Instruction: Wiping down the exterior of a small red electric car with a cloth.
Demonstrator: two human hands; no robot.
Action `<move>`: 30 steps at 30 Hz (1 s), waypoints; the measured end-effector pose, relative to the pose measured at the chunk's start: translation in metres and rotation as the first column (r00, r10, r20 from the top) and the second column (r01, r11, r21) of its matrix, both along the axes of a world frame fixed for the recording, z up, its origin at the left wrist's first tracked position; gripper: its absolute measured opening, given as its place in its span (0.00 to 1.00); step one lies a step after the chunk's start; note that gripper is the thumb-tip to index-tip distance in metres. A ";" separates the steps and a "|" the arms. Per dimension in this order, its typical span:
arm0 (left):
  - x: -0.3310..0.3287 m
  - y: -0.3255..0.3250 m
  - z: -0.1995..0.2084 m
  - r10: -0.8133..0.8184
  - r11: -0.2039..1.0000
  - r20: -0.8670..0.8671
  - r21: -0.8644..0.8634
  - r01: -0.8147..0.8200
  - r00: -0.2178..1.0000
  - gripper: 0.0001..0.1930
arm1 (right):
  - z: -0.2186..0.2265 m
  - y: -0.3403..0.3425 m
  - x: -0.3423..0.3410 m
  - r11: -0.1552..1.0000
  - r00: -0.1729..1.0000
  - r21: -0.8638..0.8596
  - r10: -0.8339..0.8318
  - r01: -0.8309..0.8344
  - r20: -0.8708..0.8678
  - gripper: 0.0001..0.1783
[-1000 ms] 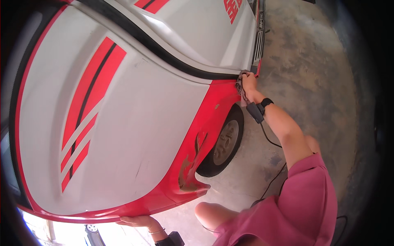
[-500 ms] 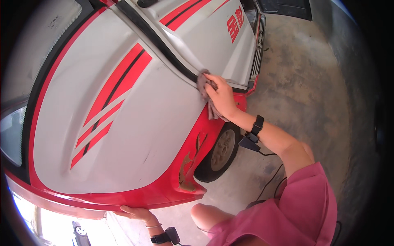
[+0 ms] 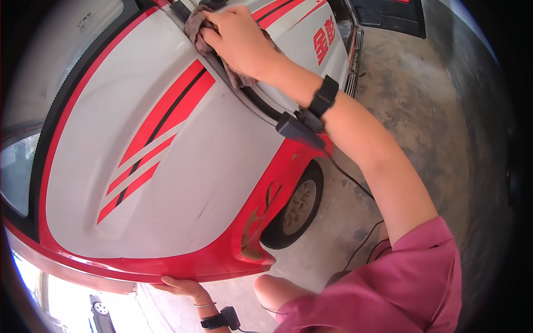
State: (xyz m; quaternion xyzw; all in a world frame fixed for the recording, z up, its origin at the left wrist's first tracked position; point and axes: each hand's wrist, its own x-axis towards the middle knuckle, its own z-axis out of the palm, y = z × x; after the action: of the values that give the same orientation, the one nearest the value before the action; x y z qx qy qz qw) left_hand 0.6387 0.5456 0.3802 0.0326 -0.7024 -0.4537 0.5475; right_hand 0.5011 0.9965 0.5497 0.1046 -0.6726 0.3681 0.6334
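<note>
A grey-brown cloth (image 3: 195,29) is bunched under my right hand (image 3: 239,41), whose fingers are closed over it. My right hand presses it along the black-trimmed seam near the top of the vehicle, between the white-and-red panel (image 3: 183,183) and the white door (image 3: 302,41). Lower down, my left hand (image 3: 180,287) rests against the red bottom edge of the body, fingers stretched out and holding nothing; its fingertips are partly hidden by that edge. The red corner beside the wheel has a scraped, peeling patch (image 3: 251,236).
A tyre (image 3: 297,208) stands under the red wheel arch. Black cables (image 3: 355,180) trail from the straps on my wrists. An open dark door (image 3: 391,19) juts out at the top right over the concrete floor (image 3: 411,105). A dark car (image 3: 101,315) shows at the lower left.
My right hand has slid the cloth up and left along the black seam, away from the wheel arch. My left hand has stayed at the bottom edge.
</note>
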 end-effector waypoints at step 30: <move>0.003 -0.002 -0.001 -0.077 0.997 -0.027 -0.012 0.077 0.997 0.36 | -0.046 -0.020 0.012 0.998 1.000 -0.063 -0.010 0.011 0.008 0.21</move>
State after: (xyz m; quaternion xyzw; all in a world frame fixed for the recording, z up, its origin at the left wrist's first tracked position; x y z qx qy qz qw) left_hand 0.6422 0.5433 0.3789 -0.0037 -0.6980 -0.4711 0.5393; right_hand 0.5126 0.9769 0.5035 0.0797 -0.6638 0.3860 0.6356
